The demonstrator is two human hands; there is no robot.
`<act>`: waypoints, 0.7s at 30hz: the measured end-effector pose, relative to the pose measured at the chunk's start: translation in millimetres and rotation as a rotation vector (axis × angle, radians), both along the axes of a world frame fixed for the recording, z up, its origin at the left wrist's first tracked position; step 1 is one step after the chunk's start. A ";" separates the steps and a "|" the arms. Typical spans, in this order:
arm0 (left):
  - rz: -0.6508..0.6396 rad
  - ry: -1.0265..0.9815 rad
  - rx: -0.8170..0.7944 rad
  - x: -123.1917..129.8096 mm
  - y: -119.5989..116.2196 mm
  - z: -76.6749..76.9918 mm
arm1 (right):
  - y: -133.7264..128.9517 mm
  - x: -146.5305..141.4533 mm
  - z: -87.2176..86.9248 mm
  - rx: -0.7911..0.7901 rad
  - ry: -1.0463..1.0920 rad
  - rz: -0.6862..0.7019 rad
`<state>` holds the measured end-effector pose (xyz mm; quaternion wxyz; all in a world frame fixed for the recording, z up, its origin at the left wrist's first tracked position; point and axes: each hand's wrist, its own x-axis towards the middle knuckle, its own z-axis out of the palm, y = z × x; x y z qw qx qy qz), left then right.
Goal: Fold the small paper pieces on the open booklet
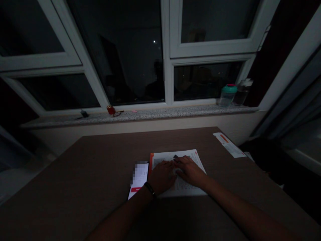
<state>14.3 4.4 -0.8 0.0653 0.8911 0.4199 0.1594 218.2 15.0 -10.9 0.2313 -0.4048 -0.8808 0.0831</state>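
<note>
In the head view, my left hand (163, 176) lies on the book (189, 188), probably steadying it on the worktop (100, 160) beside the phone (140, 177), while my right hand (190, 170) meets a dark piece (176, 156) there, either grip's closure being impossible to tell.

Curtains (288, 100) and a windowsill (155, 113) with bottles (227, 96) suggest a home room.

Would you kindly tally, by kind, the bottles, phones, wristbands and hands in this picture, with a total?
Bottles: 2 (teal-lidded bottle, pale-lidded bottle)
Phones: 1 (lit phone on the table)
Wristbands: 1 (dark wristband)
Hands: 2 (left hand, right hand, both over the printed page)
Total: 6
</note>
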 end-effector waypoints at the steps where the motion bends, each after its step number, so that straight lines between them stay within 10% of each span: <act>1: -0.002 -0.006 0.002 -0.1 -0.1 -0.2 | -0.2 0.0 0.3 0.001 0.000 0.000; 21: 0.013 0.038 0.021 3.3 -1.9 -0.3 | -1.7 5.1 7.1 -0.075 -0.047 0.029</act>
